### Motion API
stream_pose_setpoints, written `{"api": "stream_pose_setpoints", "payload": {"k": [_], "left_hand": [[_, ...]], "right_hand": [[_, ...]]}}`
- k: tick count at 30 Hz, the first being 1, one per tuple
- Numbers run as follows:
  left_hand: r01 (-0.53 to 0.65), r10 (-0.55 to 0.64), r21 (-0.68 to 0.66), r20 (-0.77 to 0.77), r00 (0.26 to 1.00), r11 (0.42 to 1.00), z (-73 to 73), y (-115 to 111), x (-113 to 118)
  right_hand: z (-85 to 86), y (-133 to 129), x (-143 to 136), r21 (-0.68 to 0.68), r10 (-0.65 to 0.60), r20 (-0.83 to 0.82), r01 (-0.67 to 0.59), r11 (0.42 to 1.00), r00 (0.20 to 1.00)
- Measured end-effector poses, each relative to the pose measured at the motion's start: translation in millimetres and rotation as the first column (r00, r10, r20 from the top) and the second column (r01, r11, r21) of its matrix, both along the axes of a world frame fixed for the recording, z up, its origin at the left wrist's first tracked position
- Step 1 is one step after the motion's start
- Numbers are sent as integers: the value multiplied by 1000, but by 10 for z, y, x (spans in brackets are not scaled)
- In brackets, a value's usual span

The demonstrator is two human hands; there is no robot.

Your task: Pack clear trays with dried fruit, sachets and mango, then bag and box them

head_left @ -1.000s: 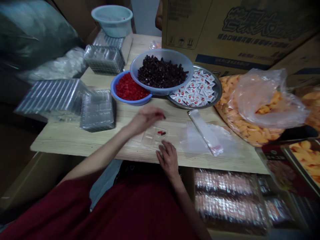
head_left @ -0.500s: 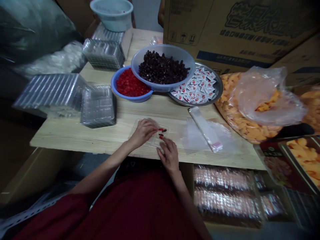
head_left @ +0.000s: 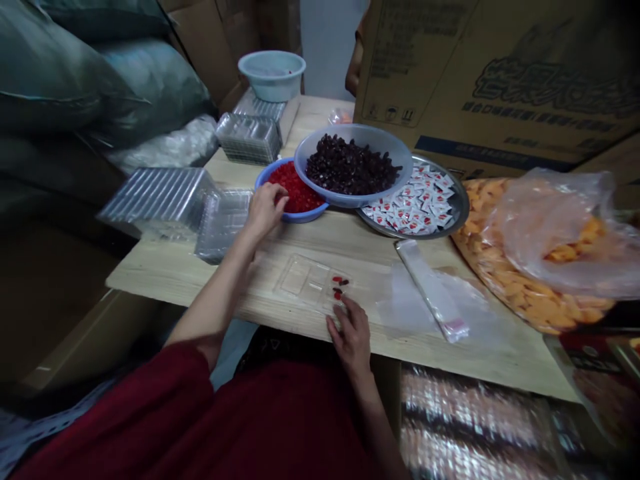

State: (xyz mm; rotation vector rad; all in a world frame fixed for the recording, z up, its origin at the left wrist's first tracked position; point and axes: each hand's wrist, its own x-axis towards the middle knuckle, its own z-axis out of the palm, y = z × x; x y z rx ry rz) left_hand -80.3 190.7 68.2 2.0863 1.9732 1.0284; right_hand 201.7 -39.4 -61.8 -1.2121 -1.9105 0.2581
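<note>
My left hand [head_left: 269, 207] is at the left rim of the blue bowl [head_left: 306, 217] of red pieces [head_left: 295, 187]. Its fingers curl together over the pieces; whatever they may hold is hidden. A clear plastic tray [head_left: 303, 280] with compartments lies flat near the table's front edge. Two red and two dark pieces [head_left: 338, 288] sit in its right compartment. My right hand [head_left: 351, 331] rests at the tray's lower right corner, thumb and fingers apart. Overlapping the blue bowl is a translucent bowl of dark pieces [head_left: 350, 167].
Stacked clear trays [head_left: 165, 197] stand at the left. A metal dish of white packets [head_left: 415, 207], plastic sleeves [head_left: 430, 290] and a bag of orange pieces [head_left: 520, 267] lie to the right. Behind is a large carton [head_left: 490, 80]; beside it shows part of a person's arm [head_left: 354, 63].
My left hand has left the tray and moved up to the bowl of red pieces. My right hand remains by the tray. The camera view has shifted left and up.
</note>
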Motion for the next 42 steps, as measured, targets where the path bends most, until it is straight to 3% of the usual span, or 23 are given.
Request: {"api": "stream_pose_setpoints", "payload": {"k": [4, 6, 12, 15, 19, 24, 27, 29, 32, 34, 36, 39, 42], "left_hand": [[-10, -39, -390, -117, 992, 921, -50, 533, -14], [6, -53, -454, -91, 994, 891, -106, 619, 32], [45, -21, -224, 108, 994, 973, -192, 559, -58], [112, -71, -254, 163, 984, 961, -213, 568, -104], [126, -96, -349, 102, 990, 929, -245, 647, -44], [136, -88, -153, 283, 955, 979, -287, 661, -6], [-11, 1, 18, 475, 880, 1000, -202, 599, -50], [-94, 16, 116, 542, 840, 989, -54, 557, -44], [8, -96, 196, 443, 891, 981, 238, 582, 97], [143, -174, 126, 286, 942, 982, 396, 705, 266], [196, -193, -3, 152, 969, 981, 482, 906, 445], [106, -97, -145, 65, 993, 984, 487, 1229, 632], [71, -63, -201, 45, 997, 977, 414, 1389, 666]], "right_hand": [[-2, 4, -12, 14, -10, 19, 9, 1000, 1000], [0, 6, -15, 13, -20, 19, 20, 1000, 1000], [-3, 15, -11, 19, -14, 10, 13, 1000, 1000], [7, 14, -14, 15, -9, 6, 9, 1000, 1000], [33, 7, -26, 3, -19, 23, 19, 1000, 1000], [25, -1, -31, -3, -25, 34, 25, 1000, 999], [5, -4, -35, -8, -29, 38, 29, 1000, 999], [-3, -5, -40, -17, -35, 45, 36, 999, 998], [-5, -7, -48, -10, -37, 51, 38, 999, 998], [-4, -7, -48, -2, -37, 54, 37, 999, 998], [-3, -4, -46, -1, -37, 55, 37, 999, 998], [9, 1, -44, -8, -35, 45, 35, 999, 998], [19, 4, -42, -17, -35, 37, 36, 999, 999]]}}
